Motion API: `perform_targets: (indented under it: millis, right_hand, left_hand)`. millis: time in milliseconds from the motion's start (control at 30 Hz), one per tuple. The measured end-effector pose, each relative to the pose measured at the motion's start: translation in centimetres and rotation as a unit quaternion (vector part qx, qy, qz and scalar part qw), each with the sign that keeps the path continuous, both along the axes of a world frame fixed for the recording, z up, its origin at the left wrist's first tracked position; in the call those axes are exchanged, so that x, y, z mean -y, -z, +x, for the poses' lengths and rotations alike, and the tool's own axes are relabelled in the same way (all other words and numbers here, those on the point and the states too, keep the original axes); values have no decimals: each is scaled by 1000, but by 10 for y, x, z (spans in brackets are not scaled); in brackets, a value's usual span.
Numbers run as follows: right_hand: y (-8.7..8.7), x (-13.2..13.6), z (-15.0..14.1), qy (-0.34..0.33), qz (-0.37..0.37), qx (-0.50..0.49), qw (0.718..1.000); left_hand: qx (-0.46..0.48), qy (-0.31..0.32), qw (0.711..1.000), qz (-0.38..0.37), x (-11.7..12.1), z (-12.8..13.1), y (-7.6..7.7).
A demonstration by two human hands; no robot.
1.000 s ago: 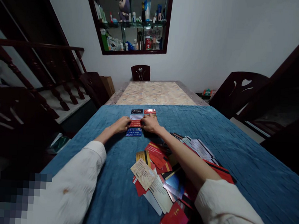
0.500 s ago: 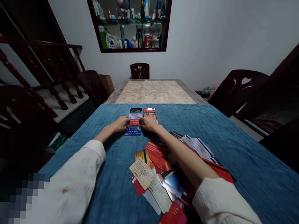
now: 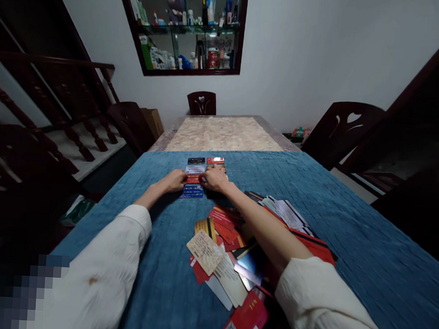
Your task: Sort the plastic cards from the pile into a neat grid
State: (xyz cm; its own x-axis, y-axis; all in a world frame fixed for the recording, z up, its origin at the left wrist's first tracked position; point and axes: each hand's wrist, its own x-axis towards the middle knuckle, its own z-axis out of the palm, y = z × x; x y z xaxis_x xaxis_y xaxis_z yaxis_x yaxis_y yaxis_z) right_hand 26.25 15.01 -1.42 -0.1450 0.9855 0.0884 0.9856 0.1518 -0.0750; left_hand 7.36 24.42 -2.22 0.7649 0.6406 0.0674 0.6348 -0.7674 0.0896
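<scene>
Between my two hands lies a red card [image 3: 194,179] in the left column of laid-out cards. My left hand [image 3: 175,180] has its fingers closed at the card's left edge. My right hand [image 3: 214,177] pinches its right edge, partly covering the cards of the right column. Above the red card are a pale card [image 3: 195,169] and a black card [image 3: 196,160]; below it is a blue card [image 3: 192,191]. Another red card [image 3: 216,160] heads the right column. Under and beside my right forearm spreads a loose heap of cards [image 3: 221,264], partly hidden by the arm.
A blue cloth [image 3: 161,270] covers the near part of the table; a patterned cover [image 3: 225,132] shows beyond. Dark wooden chairs [image 3: 342,130] stand around it. A wall cabinet [image 3: 190,28] holds bottles and a plush toy. A stair railing [image 3: 51,60] runs along the left.
The whole view has shifted slightly, so everything sits a little further left and higher. Both hands stay at the red card's edges, with barely any movement of the cards.
</scene>
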Motion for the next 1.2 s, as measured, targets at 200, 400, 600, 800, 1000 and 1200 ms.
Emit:
perform_targets:
  millis: [200,400,600,800,1000,1200]
  right_hand:
    - [2,-1,1,-18,0,16,1000]
    - [-2,0,7,-18,2,20,1000]
    - [-12,18,20,-35,15,11,999]
    - [-19,53,40,-37,46,7,998]
    - [-21,93,61,-29,71,24,997]
    - [-15,135,89,-12,96,31,995]
  left_hand:
    - [-41,-14,999,6,5,3,-5]
    - [-1,-33,999,42,7,4,-2]
    - [58,5,996,73,23,12,-3]
    - [87,55,992,76,53,30,-9]
    - [97,101,987,83,87,49,-13]
    - [111,147,980,81,123,72,-12]
